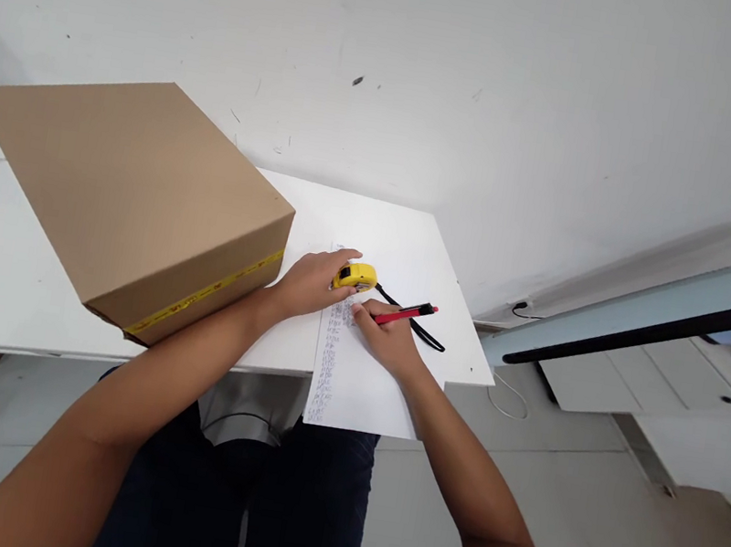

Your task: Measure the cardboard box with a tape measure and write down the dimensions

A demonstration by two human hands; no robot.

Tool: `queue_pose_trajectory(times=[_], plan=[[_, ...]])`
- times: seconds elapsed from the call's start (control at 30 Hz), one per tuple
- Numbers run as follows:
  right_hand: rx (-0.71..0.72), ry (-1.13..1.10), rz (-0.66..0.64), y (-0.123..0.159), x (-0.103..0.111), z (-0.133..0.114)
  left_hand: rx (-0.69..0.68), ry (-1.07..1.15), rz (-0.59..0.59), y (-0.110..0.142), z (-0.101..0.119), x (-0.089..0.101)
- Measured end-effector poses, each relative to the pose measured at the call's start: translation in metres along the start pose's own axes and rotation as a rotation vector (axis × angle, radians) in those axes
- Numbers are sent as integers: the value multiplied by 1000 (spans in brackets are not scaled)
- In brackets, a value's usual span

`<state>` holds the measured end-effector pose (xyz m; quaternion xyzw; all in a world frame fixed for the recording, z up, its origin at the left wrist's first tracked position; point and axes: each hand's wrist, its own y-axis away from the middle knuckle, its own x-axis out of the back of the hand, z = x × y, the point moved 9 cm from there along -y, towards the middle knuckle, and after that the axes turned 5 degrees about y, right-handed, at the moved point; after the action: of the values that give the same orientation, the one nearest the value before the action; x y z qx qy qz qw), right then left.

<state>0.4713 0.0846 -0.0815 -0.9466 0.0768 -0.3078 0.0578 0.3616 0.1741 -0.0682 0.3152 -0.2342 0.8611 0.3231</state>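
Note:
On the white table, my left hand (pixel 314 282) is closed around a yellow tape measure (pixel 363 277), which rests over the upper part of a paper sheet (pixel 360 393). A black wrist strap (pixel 429 336) trails from the tape measure to the right. My right hand (pixel 389 342) grips a red pen (pixel 400 315) with its lower end at the sheet; the tip is hidden by my fingers. Handwritten lines run down the sheet's left side, and its bottom edge hangs past the table's front edge. Left of my left hand stands a closed cardboard box (pixel 137 182) with yellow tape along its side.
The white table (pixel 462 280) stands against a marked white wall (pixel 405 67). At the right a dark-edged, light-blue panel (pixel 665 312) slants in, with a white cabinet (pixel 641 373) below it. A cable (pixel 511 403) lies on the tiled floor.

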Motion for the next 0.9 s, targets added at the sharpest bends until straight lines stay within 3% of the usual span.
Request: queue_pose_trajectory(times=[0.47, 0.63, 0.9], plan=[[3, 31, 17, -1, 1, -1, -16, -17, -5, 2, 5, 1], [13, 36, 19, -1, 0, 0, 14, -40, 49, 3, 2, 9], [51, 63, 111, -1, 4, 1, -6, -99, 22, 0, -9, 8]])
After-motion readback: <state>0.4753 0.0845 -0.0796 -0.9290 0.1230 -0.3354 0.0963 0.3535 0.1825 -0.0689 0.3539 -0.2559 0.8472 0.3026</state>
